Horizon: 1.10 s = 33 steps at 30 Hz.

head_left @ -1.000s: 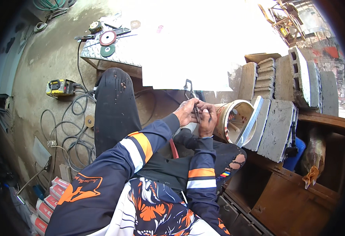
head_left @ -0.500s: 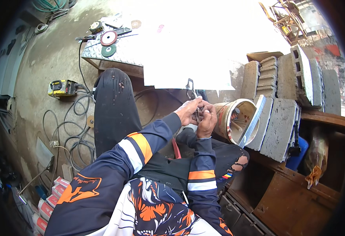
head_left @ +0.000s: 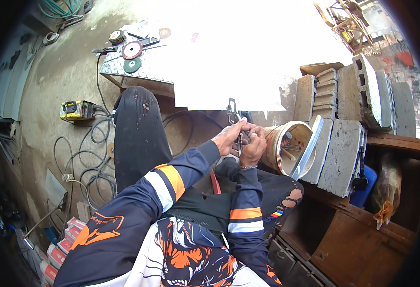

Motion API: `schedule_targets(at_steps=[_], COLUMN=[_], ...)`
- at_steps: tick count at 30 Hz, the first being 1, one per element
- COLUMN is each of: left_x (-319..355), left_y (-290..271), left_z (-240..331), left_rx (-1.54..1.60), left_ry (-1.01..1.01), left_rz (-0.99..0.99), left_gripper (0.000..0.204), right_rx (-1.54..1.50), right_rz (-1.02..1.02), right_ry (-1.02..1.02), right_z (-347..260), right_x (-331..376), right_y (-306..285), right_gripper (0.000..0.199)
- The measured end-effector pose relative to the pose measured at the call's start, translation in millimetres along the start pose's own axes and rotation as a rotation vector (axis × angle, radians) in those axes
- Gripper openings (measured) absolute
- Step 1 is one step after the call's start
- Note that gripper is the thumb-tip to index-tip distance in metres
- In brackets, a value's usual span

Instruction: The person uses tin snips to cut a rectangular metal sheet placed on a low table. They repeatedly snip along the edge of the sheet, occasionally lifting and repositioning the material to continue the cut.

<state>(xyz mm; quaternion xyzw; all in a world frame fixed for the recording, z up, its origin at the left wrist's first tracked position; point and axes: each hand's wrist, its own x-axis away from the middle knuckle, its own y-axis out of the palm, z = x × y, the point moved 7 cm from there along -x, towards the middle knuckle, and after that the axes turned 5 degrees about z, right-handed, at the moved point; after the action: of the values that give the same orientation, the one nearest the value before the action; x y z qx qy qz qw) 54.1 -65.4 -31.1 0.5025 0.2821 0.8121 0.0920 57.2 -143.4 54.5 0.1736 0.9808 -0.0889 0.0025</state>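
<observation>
Both hands, left hand (head_left: 229, 138) and right hand (head_left: 254, 149), pinch a small metal clip (head_left: 232, 111) just beside the bucket (head_left: 289, 149); a slipping grip could probably drop it into the lap.

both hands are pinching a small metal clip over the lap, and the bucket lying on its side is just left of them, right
Not quite: the bucket lies on its side just right of the hands, against the concrete blocks. The head view shows this. The left hand and right hand do pinch the small metal clip over the lap.
</observation>
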Motion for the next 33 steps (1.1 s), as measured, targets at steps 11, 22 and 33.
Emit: schedule_targets(at_steps=[11, 22, 33], left_x=[7, 1, 23], left_y=[6, -4, -16], left_z=[14, 21, 26], left_rx=[0.011, 0.025, -0.062], left_ry=[0.099, 0.135, 0.09], left_rz=[-0.027, -0.027, -0.113], left_gripper=[0.038, 0.032, 0.027], right_rx=[0.018, -0.107, 0.156], right_rz=[-0.006, -0.106, -0.111], right_ry=[-0.034, -0.294, -0.553], right_z=[9, 5, 0], right_x=[-4, 5, 16], right_y=[-4, -3, 21], right_gripper=[0.027, 0.031, 0.039])
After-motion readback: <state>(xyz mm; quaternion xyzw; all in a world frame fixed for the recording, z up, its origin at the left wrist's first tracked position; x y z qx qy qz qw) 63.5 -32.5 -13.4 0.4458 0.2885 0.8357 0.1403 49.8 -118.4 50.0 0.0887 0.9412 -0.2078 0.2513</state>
